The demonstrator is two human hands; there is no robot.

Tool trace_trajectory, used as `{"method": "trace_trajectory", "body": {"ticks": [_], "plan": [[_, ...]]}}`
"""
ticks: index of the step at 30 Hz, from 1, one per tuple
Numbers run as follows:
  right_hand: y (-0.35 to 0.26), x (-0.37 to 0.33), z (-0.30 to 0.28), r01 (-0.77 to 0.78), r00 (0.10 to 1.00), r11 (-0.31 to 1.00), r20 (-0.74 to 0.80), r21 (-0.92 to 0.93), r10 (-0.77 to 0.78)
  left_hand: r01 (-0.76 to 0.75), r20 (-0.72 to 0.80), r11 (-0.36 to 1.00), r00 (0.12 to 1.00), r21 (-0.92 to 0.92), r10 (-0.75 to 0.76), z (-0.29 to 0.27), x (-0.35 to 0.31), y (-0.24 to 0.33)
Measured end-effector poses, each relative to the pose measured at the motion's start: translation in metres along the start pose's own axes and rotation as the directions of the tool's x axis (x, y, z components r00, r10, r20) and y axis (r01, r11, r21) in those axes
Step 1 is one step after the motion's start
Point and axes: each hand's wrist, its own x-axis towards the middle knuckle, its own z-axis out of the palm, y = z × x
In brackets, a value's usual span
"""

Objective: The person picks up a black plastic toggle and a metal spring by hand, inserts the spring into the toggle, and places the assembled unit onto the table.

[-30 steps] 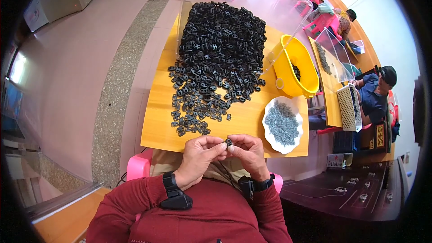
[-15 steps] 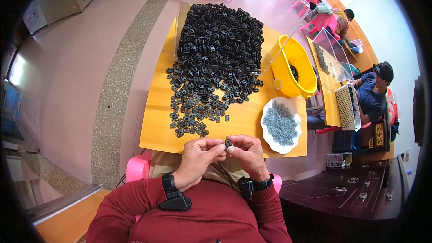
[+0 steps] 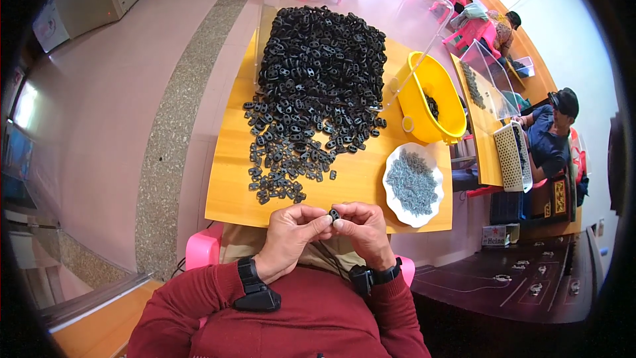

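Just off the near edge of the table, a small black two-hole cord lock [image 3: 334, 215] is pinched between both hands' fingertips. My left hand [image 3: 291, 233] closes thumb and index finger on its left side. My right hand [image 3: 366, 231] grips it from the right in the same way. Beyond my hands lies a large heap of similar black cord locks [image 3: 321, 59], with loose ones [image 3: 275, 172] spread toward me. A scalloped white dish [image 3: 419, 221] at the right holds many small grey metal pieces [image 3: 411, 182], which look like springs.
On the right of the yellow wooden table [image 3: 232, 185] stands a yellow tub [image 3: 434, 131] with some black pieces inside. A clear plastic box [image 3: 404, 0] surrounds the far part of the heap. Farther right, a person in dark blue [image 3: 551, 139] sits beside a perforated white basket [image 3: 513, 159].
The cord lock has turned slightly between my fingertips, so its holes show more plainly. Both hands stay in nearly the same place.
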Motion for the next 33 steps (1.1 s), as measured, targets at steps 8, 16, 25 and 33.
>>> {"method": "trace_trajectory", "body": {"ticks": [8,16,25,33], "plan": [[-0.002,-0.001,0.002,0.031,1.000,1.000,0.004,0.005,-0.031,-0.052,0.047,0.998,0.998,0.017,0.052,0.003,0.000,0.003],[-0.005,-0.004,0.004,0.064,0.997,0.996,0.046,-0.070,-0.060,-0.073,0.081,0.996,0.994,0.057,0.068,0.005,0.001,0.004],[-0.027,-0.012,0.013,0.008,0.999,0.981,-0.030,-0.194,-0.014,0.009,0.105,1.000,0.994,0.013,-0.011,0.007,0.000,0.009],[-0.119,0.013,-0.047,0.247,0.857,0.858,-0.312,-0.451,-0.410,0.020,0.060,1.000,0.998,0.012,-0.021,0.006,-0.005,0.009]]}}
